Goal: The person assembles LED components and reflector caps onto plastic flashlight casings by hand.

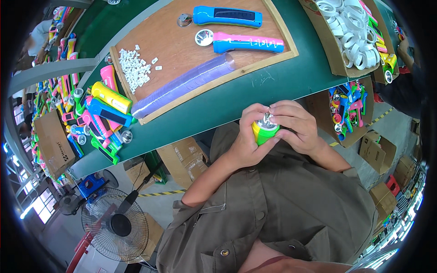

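A yellow-and-green flashlight [260, 134] is held close to my body, just off the table's near edge, its silver reflector facing up. My left hand [246, 141] wraps round its body. My right hand [298, 125] closes on it from the other side, fingertips at the reflector's rim; whatever is under those fingertips is hidden. Beyond my hands, a wood-rimmed tray [261, 58] bears a blue flashlight [227, 16] and a pink-and-blue one [246, 43], each with a loose reflector at its end. A long stack of clear purplish discs [184, 86] and many small white parts [134, 68] also lie there.
Colourful flashlights [109, 100] are heaped on the green table's left. An open carton of white rings [353, 34] stands at the right, another carton of flashlights [348, 107] below it. A floor fan [120, 225] is at lower left. Another person's arm [405, 51] shows at far right.
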A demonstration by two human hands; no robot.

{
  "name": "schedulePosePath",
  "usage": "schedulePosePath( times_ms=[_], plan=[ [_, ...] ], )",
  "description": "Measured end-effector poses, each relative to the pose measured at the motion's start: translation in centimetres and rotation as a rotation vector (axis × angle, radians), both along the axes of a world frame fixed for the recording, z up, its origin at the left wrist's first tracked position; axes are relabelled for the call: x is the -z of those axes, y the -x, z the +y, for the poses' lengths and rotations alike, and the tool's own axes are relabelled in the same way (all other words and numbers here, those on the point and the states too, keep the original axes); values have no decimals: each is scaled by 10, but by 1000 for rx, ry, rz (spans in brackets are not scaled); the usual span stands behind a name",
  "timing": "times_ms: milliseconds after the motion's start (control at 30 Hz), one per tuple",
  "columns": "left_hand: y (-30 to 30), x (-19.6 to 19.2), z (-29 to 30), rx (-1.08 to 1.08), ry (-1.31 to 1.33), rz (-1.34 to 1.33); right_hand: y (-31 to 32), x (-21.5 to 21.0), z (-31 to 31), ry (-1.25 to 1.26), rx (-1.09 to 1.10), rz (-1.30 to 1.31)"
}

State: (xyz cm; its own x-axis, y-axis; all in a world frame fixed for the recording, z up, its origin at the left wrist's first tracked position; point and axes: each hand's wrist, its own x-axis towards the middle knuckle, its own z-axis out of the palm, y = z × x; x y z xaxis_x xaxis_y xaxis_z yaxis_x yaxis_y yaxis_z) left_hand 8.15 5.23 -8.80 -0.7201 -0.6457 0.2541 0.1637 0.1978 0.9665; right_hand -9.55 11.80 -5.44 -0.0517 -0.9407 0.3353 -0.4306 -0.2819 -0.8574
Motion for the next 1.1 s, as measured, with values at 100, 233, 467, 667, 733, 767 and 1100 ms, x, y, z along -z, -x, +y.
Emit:
schedulePosePath(
  times_ms=[100,233,467,667,733,767,1100],
  plan=[
    [-2,7,1,-21,84,6,7,-12,-7,21,-14,113],
    [-3,6,5,-45,107,-6,6,-12,-7,24,-13,97],
    [-13,9,2,89,21,77,2,-4,-1,50,-43,42],
    [-14,15,9,-19,141,46,-6,-4,-2,77,-80,65],
    [-12,11,4,-40,167,75,-4,-9,-10,79,-106,-12],
    [-13,9,-1,-52,177,75,-2,-12,-17,89,-119,-11],
    [-77,-14,-53,-355,360,8,-42,26,-114,-11,248,421]
  ],
)
